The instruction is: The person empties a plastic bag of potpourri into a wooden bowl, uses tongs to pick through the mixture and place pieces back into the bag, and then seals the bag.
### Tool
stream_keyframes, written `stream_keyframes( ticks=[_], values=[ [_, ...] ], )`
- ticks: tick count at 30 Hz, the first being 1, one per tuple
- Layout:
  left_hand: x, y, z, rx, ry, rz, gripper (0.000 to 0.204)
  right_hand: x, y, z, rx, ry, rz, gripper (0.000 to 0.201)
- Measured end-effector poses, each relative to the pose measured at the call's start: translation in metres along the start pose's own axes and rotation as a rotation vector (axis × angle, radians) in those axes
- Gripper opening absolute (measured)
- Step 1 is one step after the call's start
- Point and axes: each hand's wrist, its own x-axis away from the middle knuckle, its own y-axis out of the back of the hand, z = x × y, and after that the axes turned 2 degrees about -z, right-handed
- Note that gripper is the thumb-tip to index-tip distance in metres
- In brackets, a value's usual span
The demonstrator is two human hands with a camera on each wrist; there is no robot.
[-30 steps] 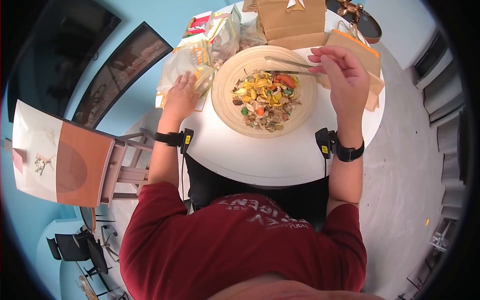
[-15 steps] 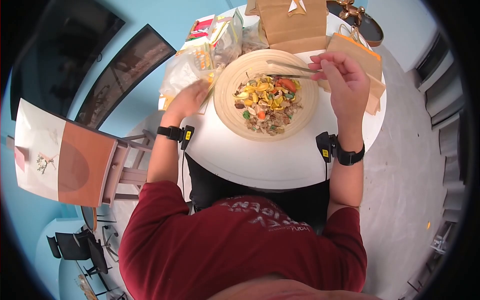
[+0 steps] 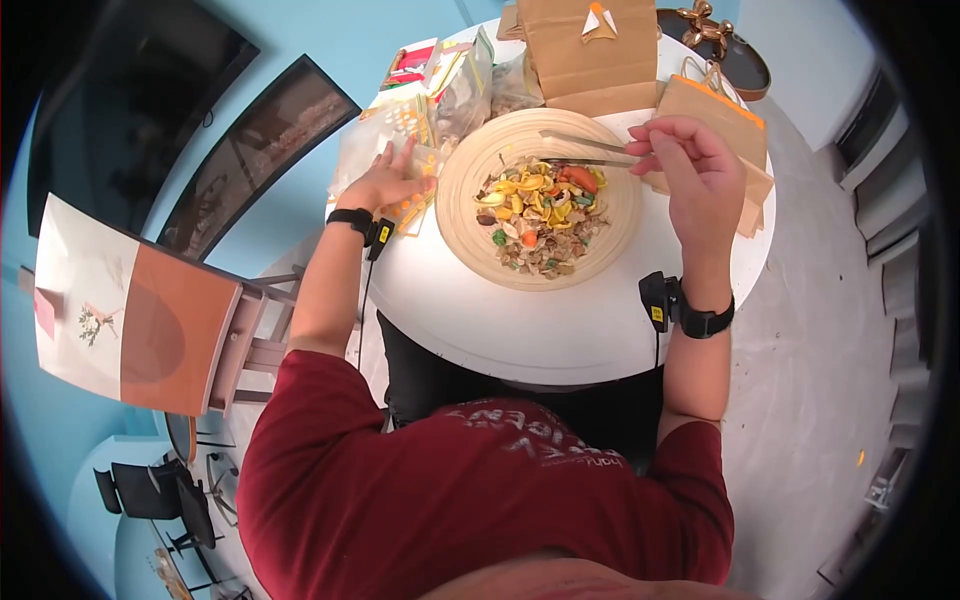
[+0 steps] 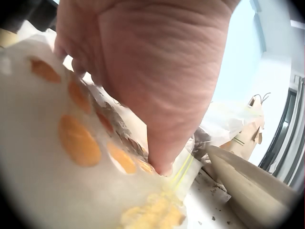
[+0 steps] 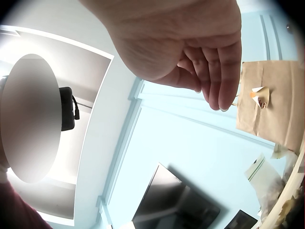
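Item: plate, round, pale wood (image 3: 458, 240), upper centre of the head view, bearing a mixed heap (image 3: 545, 212) of yellow, orange, green and brown pieces.

Item: tongs, slim (image 3: 585, 142), just above the heap, tips apart, nothing visible between them.

Right hand (image 3: 698, 180): upper right; fingers curled about the near end of the tongs. Grip light by appearance; the contact is hidden in the right wrist view.

Left hand (image 3: 388, 186): upper left; fingers spread, thumb wide, resting on an orange-spotted bag (image 4: 78, 140). No closed hold apparent.

Risks, as judged: loose pieces could slip from the tongs if the tips close unevenly; the soft bag could crumple or slide under the flat left hand; a low sweep could scatter the heap.

Edges and room: bag close beside the plate's left rim; clear zip bag (image 3: 466, 100) and brown paper bag (image 3: 590, 60) crowd the top; orange-edged paper bag (image 3: 712, 112) confines the right. Bare white table (image 3: 500, 345) at centre, below the plate, offers the freest passage.
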Motion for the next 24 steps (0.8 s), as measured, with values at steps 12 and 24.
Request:
stream_keyframes(
  ticks=[12, 24],
  values=[
    [-0.001, 0.031, -0.044, 0.107, -0.263, -0.488, 0.065, 0.0, 0.0, -0.002, -0.008, -0.026, 0.005, 0.012],
    [-0.061, 0.1, -0.154, 0.347, -0.074, -0.381, 0.045, 0.001, -0.001, -0.004, 0.013, -0.054, 0.021, 0.01]
  ],
)
